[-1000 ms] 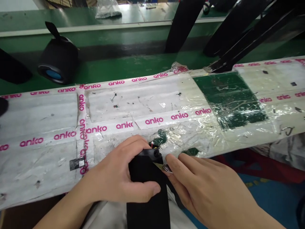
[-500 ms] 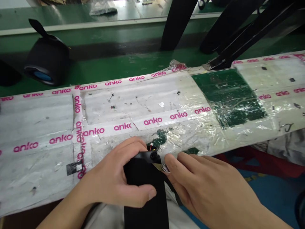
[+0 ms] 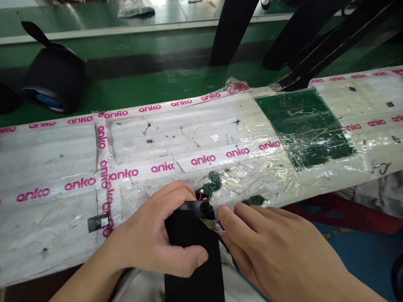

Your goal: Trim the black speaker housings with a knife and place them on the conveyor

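A black fabric-covered speaker body [image 3: 195,260] rises upright from my lap to the bench's front edge. Its dark plastic end rim has a round screw boss, and thin red and yellow wires show in the opening behind it. My left hand [image 3: 163,230] is wrapped around the upper part, fingers over the far side and thumb across the front. Pinched in my right hand [image 3: 267,243] is a small pointed metal blade [image 3: 217,225], its tip against the seam between rim and fabric. My right fingertips partly hide the blade, so its full shape cannot be made out.
A bench top [image 3: 189,134] covered with white sheet and pink-lettered tape spans the middle. Behind it, a black speaker with a strap [image 3: 53,79] sits on a green belt [image 3: 126,84]. Tall dark posts [image 3: 233,33] stand at the back right. A black-and-white scrap [image 3: 98,222] lies left.
The strapped speaker on the green belt has shifted left. Both hands keep their hold, with the speaker body and blade only slightly moved.
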Action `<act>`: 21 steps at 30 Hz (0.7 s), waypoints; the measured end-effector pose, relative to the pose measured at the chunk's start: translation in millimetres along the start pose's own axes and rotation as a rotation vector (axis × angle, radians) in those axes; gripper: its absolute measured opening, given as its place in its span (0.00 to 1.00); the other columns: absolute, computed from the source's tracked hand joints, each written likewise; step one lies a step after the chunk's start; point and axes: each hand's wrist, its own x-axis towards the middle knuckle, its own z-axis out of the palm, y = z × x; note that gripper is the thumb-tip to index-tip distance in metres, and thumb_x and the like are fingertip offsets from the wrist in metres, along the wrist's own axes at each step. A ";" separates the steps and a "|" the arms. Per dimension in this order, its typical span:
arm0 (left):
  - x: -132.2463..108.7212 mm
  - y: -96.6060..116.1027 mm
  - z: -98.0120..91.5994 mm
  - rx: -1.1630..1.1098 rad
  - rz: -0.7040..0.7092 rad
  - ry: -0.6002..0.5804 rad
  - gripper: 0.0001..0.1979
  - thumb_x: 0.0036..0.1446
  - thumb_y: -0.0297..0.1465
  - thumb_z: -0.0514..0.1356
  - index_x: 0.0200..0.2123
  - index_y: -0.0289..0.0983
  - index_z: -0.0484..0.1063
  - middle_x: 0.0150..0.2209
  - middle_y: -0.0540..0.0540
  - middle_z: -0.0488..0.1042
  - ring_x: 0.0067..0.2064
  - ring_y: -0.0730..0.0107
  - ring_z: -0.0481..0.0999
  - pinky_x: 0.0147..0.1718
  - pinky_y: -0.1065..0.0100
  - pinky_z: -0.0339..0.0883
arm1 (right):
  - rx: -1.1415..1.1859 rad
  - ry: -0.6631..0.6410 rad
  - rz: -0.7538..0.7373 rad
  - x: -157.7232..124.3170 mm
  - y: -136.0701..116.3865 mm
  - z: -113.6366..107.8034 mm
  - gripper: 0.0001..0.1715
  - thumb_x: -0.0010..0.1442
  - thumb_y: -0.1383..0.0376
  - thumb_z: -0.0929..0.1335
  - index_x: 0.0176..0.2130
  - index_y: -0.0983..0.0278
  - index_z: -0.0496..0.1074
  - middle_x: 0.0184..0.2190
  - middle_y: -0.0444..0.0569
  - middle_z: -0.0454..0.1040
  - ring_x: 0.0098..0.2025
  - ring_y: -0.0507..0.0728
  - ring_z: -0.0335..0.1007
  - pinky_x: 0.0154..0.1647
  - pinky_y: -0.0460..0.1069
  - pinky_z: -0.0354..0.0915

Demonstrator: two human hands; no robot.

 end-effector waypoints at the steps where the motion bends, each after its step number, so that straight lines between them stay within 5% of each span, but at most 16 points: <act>1: 0.0 0.2 0.1 0.001 -0.004 -0.003 0.17 0.43 0.29 0.75 0.36 0.40 0.74 0.40 0.51 0.73 0.41 0.65 0.73 0.40 0.65 0.68 | 0.004 0.001 0.003 -0.6 0.1 0.2 0.10 0.69 0.72 0.61 0.44 0.55 0.60 0.26 0.37 0.68 0.22 0.55 0.67 0.26 0.53 0.54; 21: -0.2 -2.4 0.1 0.023 0.015 0.006 0.17 0.44 0.30 0.75 0.37 0.41 0.74 0.39 0.51 0.73 0.41 0.63 0.74 0.41 0.64 0.69 | -0.009 -0.003 -0.009 -0.4 -1.1 2.9 0.13 0.66 0.73 0.62 0.47 0.57 0.63 0.26 0.37 0.69 0.23 0.55 0.68 0.27 0.53 0.55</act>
